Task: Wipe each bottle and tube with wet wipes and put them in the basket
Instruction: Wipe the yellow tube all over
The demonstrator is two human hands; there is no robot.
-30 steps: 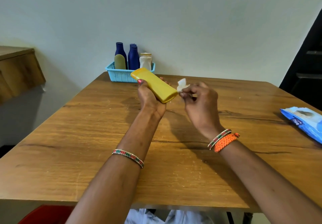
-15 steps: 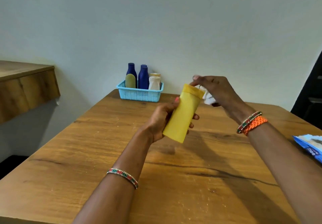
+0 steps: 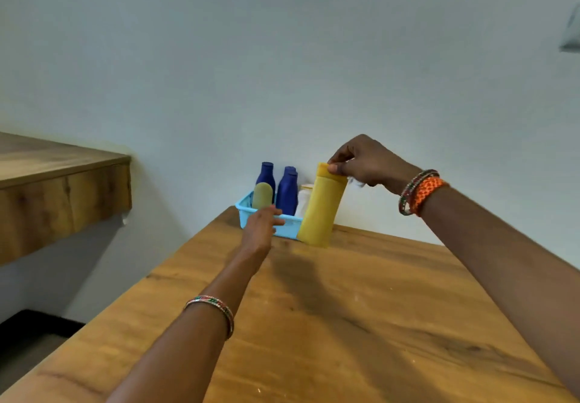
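Observation:
My right hand (image 3: 367, 161) pinches the top end of a yellow tube (image 3: 321, 208) and holds it upright, slightly tilted, in front of the right end of the light blue basket (image 3: 287, 230). A bit of white wipe (image 3: 354, 180) shows under that hand. My left hand (image 3: 262, 228) reaches with loose fingers to the basket's front rim and holds nothing. Inside the basket stand two dark blue bottles (image 3: 287, 194), an olive tube (image 3: 262, 196) and a white container (image 3: 303, 202), partly hidden by the yellow tube.
The basket sits at the far edge of the wooden table (image 3: 345, 324), against the pale wall. A wooden shelf (image 3: 59, 192) juts out at the left, beyond the table's left edge.
My left hand let go of the yellow tube and moved to the basket. My right hand took the tube by its top and carried it forward to the basket. The view tilted up.

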